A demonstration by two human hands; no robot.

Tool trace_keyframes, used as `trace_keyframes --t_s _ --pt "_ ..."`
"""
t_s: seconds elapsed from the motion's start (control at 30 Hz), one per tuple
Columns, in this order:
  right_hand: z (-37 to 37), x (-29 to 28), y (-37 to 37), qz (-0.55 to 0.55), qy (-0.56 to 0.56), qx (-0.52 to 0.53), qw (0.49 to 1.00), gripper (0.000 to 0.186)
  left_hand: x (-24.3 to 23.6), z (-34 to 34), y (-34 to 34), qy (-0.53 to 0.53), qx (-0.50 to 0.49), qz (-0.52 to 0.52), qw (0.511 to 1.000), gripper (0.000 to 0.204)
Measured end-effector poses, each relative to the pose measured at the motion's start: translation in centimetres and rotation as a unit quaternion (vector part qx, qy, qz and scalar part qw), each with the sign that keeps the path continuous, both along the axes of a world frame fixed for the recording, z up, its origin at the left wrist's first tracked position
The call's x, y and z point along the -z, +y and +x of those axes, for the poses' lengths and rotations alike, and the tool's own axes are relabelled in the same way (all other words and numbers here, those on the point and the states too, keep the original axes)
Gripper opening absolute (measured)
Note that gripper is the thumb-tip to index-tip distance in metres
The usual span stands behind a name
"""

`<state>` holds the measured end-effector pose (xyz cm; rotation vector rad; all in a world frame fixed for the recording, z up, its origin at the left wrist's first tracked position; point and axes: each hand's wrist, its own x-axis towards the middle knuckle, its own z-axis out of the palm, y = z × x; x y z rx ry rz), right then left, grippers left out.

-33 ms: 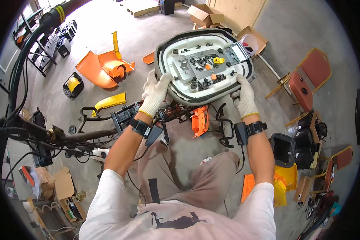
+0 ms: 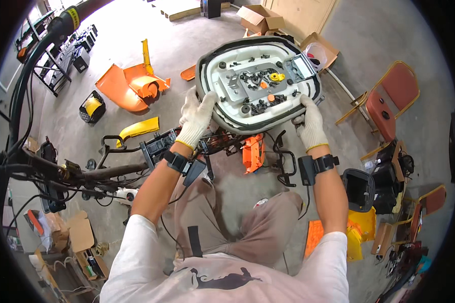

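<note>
We're holding an upturned scooter seat (image 2: 222,108) w/ both hands, up in front of us above the stripped scooter frame (image 2: 136,166). Its hollow white underside faces up, black rim all round. L hand (image 2: 196,115), in a white knit glove, is clamped on the seat's left edge, fingers curled over the rim. R hand (image 2: 308,123), same glove, is clamped on the lower right edge, thumb on top. Both wrists carry a black band w/ a small box.

The seat's hollow holds loose hardware: black bolts and washers (image 2: 253,78) spread across the middle, a grey metal bracket (image 2: 233,83) left of centre, a yellow plastic piece (image 2: 275,77) and two small orange bits (image 2: 270,97) nearby. A grey hinged plate (image 2: 301,67) sits at the far right end.

On the concrete floor (image 2: 197,35): orange body panels (image 2: 134,86) to the left, a yellow fender piece (image 2: 139,129) closer to the frame, an orange part (image 2: 252,151) just below the seat. Cardboard boxes (image 2: 260,17) lie at the far end, a red-seated metal chair (image 2: 384,101) on the right, black handlebars (image 2: 50,30) at upper left.
</note>
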<state>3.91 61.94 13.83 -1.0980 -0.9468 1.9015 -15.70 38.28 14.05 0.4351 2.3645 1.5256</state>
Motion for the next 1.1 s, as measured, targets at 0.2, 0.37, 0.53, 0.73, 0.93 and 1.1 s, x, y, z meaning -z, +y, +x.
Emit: trace_keyframes --t_s 0.2,0.37,0.53,0.73,0.93,1.1 --pt "0.3 -0.1 -0.6 0.034 -0.041 -0.011 0.999 0.018 -1.3 -2.9 3.8 0.402 0.020 0.050 0.914 0.055" --pt "1.0 -1.9 -2.3 0.205 -0.154 0.130 0.958 0.025 -1.7 -4.4 4.8 0.361 0.102 -0.093 0.922 0.044" --pt "-0.3 -6.7 -5.3 0.356 -0.021 0.070 0.932 0.036 -1.0 -3.6 5.0 0.359 0.055 -0.081 0.928 0.038" --pt "-9.5 -8.9 -9.2 0.608 -0.259 -0.289 0.692 0.047 -2.0 -3.1 4.4 0.314 0.061 -0.103 0.942 0.042" --pt "-12.5 -7.9 -9.1 0.623 -0.412 -0.309 0.589 0.052 -4.3 -2.4 3.9 0.144 0.051 -0.103 0.983 0.050" --pt "-11.3 -5.7 -8.9 0.557 -0.290 -0.300 0.718 0.042 -3.8 -2.5 4.1 0.214 0.090 -0.161 0.959 0.048"
